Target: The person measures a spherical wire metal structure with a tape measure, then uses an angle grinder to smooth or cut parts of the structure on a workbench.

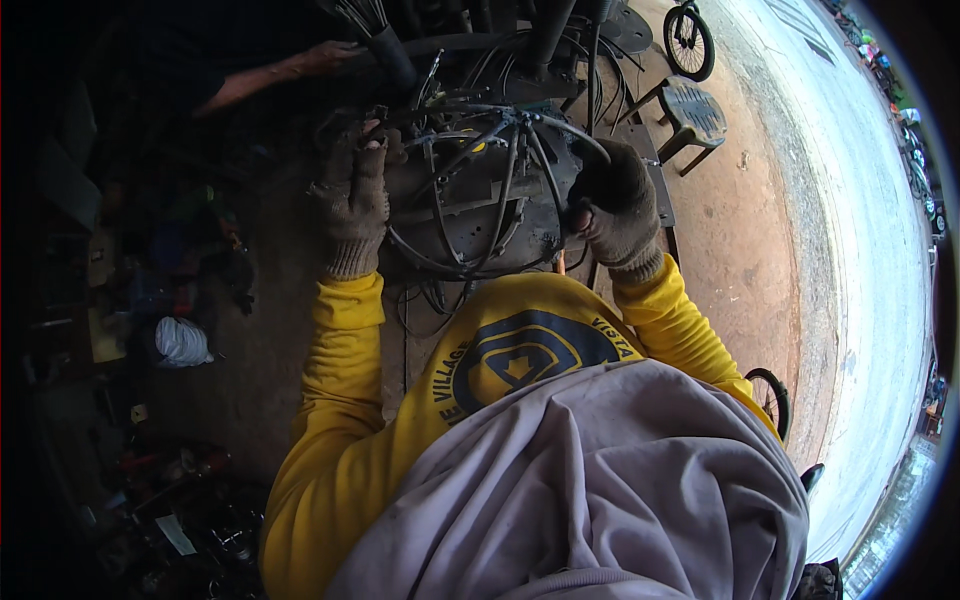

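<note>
From where I stand, a dome-shaped metal frame (507,185) sits in front of the person in the yellow sweatshirt (335,350), between their two gloved hands, its curved rods meeting at a hub on the far side. The left hand (358,185), in a brown knit glove with fingertips showing, is raised at the frame's left edge with its fingers curled; I cannot tell whether they close on a rod. The right hand (615,205), gloved the same way, is folded at the opposite edge, holding the frame where one bent rod runs into the glove. Behind and below the rods lies a dark, worn metal surface (415,225). Beyond it, to the left, another person's bare forearm (265,76) reaches in from the shadow, near a dark tube (390,58) with thin rods standing in it. Off to the right, a plastic stool (695,108) stands on the brown ground, with a spoked wheel (689,43) farther out. A white bag (183,342) lies amid the dim clutter on the left.
</note>
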The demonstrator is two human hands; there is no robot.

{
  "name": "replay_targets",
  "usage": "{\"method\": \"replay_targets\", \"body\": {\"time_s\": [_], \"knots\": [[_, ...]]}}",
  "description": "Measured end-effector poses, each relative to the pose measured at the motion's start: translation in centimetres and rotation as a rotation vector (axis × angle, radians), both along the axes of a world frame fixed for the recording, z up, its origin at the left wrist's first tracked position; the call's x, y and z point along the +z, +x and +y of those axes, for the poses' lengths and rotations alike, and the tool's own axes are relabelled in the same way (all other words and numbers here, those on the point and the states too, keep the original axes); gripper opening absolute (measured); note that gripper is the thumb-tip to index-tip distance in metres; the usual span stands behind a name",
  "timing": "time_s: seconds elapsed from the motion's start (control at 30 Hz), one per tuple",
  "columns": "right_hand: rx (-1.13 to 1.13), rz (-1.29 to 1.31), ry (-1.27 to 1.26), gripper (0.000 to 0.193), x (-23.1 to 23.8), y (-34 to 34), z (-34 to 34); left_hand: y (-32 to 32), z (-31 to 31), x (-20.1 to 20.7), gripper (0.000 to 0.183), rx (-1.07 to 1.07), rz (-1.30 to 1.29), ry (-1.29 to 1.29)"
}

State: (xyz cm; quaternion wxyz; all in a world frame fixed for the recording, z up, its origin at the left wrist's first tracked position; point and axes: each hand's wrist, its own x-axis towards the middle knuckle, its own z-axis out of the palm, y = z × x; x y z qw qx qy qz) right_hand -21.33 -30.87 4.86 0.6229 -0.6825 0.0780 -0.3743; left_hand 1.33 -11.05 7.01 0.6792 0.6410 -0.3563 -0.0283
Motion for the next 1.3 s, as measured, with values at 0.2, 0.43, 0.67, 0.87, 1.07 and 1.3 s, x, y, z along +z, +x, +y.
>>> {"method": "replay_targets", "body": {"time_s": [0.2,0.43,0.67,0.87,1.07,1.3], "knots": [[-0.110,0.119,0.148,0.047,1.8,-0.4,1.3,1.0,-0.9,1.6,0.022,0.060,-0.306,0.061],[-0.295,0.161,0.328,0.047,0.7,0.4,2.5,0.9,-1.2,0.2,0.032,-0.254,-0.099,-0.349],[-0.428,0.217,0.450,0.048,0.4,1.9,3.7,-0.4,2.0,0.4,0.077,-0.111,-0.469,0.144],[-0.283,0.109,0.701,0.055,-1.8,2.9,3.1,-0.5,1.4,-0.5,0.106,-0.121,-0.745,0.344],[-0.259,0.142,0.678,0.066,-3.0,4.1,2.4,-2.3,1.0,-0.9,0.117,-0.323,-0.314,0.310],[-0.186,0.114,0.820,0.061,-3.1,4.7,2.1,-2.8,1.6,-0.6,0.117,-0.254,-0.572,0.397]]}}
